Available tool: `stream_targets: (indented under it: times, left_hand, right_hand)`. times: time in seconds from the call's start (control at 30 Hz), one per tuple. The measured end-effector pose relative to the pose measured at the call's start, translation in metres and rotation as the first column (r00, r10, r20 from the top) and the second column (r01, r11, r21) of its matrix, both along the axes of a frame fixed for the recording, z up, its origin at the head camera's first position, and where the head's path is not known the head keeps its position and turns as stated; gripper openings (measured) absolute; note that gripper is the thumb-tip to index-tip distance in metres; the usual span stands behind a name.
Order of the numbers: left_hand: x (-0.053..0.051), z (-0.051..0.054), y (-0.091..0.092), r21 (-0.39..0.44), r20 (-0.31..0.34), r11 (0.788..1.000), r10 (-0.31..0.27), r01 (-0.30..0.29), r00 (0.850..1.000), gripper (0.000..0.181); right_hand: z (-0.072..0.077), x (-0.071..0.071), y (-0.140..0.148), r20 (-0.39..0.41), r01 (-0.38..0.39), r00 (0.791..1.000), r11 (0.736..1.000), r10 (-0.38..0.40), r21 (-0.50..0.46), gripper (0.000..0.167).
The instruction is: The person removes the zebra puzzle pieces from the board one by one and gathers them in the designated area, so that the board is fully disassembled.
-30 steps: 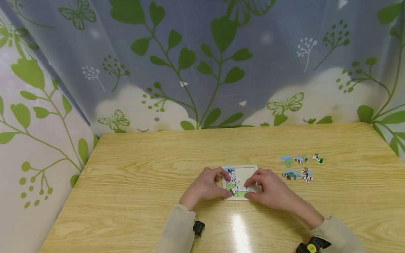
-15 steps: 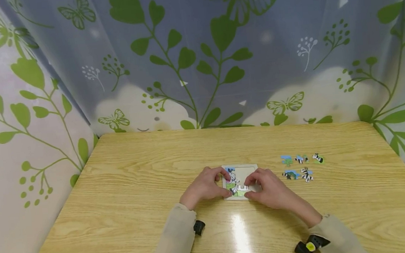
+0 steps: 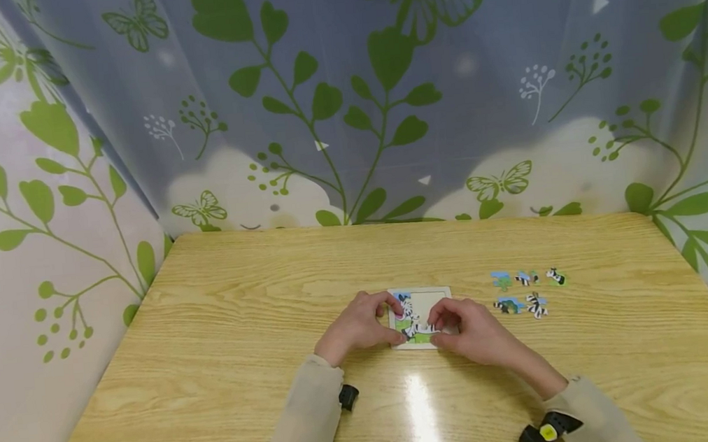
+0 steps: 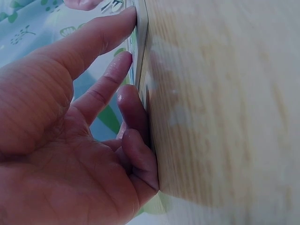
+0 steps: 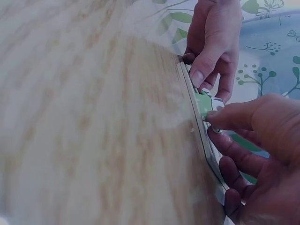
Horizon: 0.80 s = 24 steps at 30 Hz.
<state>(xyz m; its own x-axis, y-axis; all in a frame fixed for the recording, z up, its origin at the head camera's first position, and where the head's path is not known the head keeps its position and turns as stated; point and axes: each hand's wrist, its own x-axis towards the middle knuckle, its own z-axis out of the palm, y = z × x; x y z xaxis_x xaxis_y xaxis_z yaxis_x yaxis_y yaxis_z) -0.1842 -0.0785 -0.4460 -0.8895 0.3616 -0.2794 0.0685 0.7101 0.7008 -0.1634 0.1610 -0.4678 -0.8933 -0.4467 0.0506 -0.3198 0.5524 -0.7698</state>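
A small jigsaw puzzle board point(image 3: 429, 289) with a pale frame lies flat on the table. Zebra pieces point(image 3: 404, 307) fill its left side. My left hand point(image 3: 358, 324) holds the board along its left edge, thumb point(image 4: 124, 21) pressing the near part. Between thumb and index finger, my right hand point(image 3: 476, 331) pinches a green-and-white puzzle piece point(image 5: 204, 104) at the board's near side, low against the frame. Whether that piece is fully seated cannot be told. The right fingers hide the board's lower right corner.
Several loose puzzle pieces point(image 3: 508, 306) lie in two rows on the wooden table point(image 3: 240, 294), right of the board. A patterned curtain point(image 3: 343, 95) rises behind the table's back edge. Each wrist carries a black strap point(image 3: 347, 398).
The piece under my right hand has tilted up, then come down flatter against the board. The right fingers have shifted slightly rightward. My left hand and the loose pieces have stayed put.
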Motion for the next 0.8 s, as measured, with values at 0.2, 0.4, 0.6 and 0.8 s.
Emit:
stream_targets:
  times: [0.2, 0.4, 0.6, 0.8]
  left_hand:
    - [0.0, 0.0, 0.0, 0.004, 0.007, 1.0, 0.001, -0.001, 1.0, 0.031]
    - [0.0, 0.002, 0.0, 0.005, 0.005, 1.0, -0.001, 0.0, 1.0, 0.03]
    - [0.001, 0.002, 0.0, 0.014, 0.012, 1.0, 0.0, 0.0, 1.0, 0.03]
    - [0.001, 0.001, -0.001, 0.025, 0.013, 1.0, 0.001, -0.001, 1.0, 0.03]
  right_hand:
    - [0.0, 0.0, 0.005, 0.068, 0.01, 0.998, 0.997, -0.005, -0.073, 0.012]
    - [0.004, -0.002, 0.016, 0.093, 0.046, 0.995, 0.995, -0.038, -0.087, 0.011]
    - [0.009, -0.003, 0.033, 0.066, 0.096, 0.994, 0.993, -0.091, -0.072, 0.011]
    - [0.015, 0.0, 0.054, 0.021, 0.133, 0.991, 0.989, -0.132, -0.071, 0.011]
